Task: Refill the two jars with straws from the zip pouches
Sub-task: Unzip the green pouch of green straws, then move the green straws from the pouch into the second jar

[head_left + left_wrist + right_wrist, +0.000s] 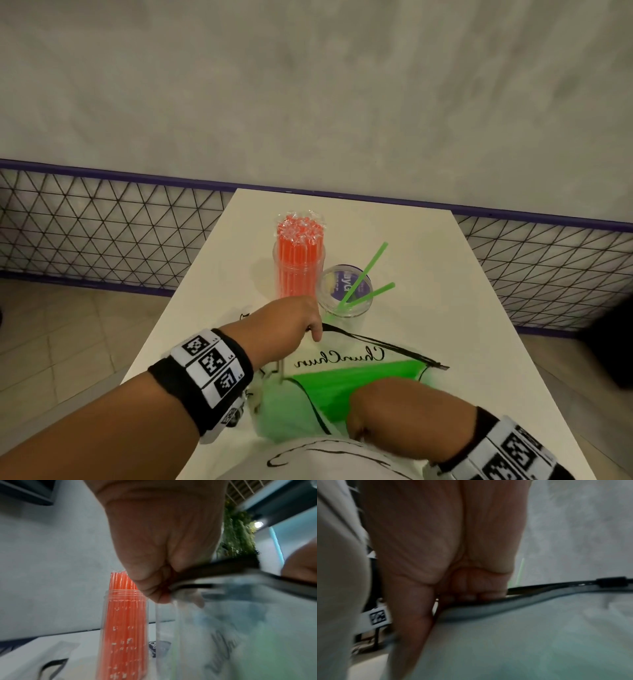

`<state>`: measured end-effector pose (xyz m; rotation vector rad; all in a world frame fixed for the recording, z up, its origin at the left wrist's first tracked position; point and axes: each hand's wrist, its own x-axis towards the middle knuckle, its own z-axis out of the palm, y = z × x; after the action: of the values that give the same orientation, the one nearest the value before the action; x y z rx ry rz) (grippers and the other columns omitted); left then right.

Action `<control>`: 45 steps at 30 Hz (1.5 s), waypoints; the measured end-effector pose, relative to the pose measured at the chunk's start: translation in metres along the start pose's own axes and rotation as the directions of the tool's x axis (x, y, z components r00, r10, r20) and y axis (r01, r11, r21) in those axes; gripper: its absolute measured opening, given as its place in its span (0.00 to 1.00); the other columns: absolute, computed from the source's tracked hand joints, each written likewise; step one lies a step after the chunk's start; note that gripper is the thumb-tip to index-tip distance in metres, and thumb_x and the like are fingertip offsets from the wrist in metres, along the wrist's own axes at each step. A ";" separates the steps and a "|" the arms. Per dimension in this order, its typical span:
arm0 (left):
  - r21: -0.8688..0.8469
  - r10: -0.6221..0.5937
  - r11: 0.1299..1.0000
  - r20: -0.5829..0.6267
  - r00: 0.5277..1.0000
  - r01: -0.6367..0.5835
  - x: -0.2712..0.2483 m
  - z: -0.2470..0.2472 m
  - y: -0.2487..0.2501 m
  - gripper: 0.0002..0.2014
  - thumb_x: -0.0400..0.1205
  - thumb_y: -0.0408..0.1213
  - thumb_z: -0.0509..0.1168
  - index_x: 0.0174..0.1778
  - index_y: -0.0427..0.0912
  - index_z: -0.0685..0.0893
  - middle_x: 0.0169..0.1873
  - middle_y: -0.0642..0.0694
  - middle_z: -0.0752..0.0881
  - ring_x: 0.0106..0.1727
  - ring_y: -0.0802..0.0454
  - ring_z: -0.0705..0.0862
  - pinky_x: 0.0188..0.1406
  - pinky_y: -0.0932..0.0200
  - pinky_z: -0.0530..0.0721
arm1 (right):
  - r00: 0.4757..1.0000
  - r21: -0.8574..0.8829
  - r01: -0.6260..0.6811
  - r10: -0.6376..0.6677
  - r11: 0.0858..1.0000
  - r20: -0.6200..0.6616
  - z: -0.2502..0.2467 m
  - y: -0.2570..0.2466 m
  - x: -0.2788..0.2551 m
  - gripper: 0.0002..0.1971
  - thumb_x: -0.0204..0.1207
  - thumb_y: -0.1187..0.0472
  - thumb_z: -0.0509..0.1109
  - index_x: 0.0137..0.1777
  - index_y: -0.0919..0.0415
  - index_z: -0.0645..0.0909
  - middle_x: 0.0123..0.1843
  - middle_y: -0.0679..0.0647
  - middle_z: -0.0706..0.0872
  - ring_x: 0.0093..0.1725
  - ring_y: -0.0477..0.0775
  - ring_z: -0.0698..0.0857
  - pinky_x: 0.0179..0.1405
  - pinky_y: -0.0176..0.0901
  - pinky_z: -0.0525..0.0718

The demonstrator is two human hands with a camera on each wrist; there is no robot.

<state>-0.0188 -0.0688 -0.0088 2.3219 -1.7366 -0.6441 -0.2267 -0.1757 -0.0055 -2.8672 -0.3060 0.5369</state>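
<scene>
While the left hand (291,320) pinches the zip pouch (342,363) rim, the right hand (387,407) curls inside among green straws (329,387); the orange-straw jar (298,270) stands beyond.

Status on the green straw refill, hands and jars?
Left hand pinches pouch zipper edge; right hand reaches inside, grip unclear. Orange jar full; second jar holds two green straws. Nothing blocking.

The left forearm reaches forward across the body, a black-and-white marker band round its wrist, and the left hand (291,320) is curled in a pinching grip. The right hand (373,411) is bent down and inward, its fingers (471,588) curled under, wrist likewise banded.
</scene>
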 end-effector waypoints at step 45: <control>-0.222 -0.342 0.896 0.207 0.917 0.384 -0.019 0.020 -0.001 0.15 0.78 0.35 0.61 0.59 0.52 0.80 0.53 0.53 0.78 0.53 0.53 0.83 0.50 0.58 0.83 | 0.860 0.293 -0.229 0.334 0.928 -0.386 -0.029 0.016 0.052 0.12 0.81 0.65 0.65 0.62 0.52 0.74 0.50 0.50 0.82 0.48 0.53 0.82 0.42 0.43 0.74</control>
<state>-0.0313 -0.0479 -0.0228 2.4764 -1.1801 -1.0808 -0.1658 -0.1838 -0.0004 -2.7038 0.2447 -0.0334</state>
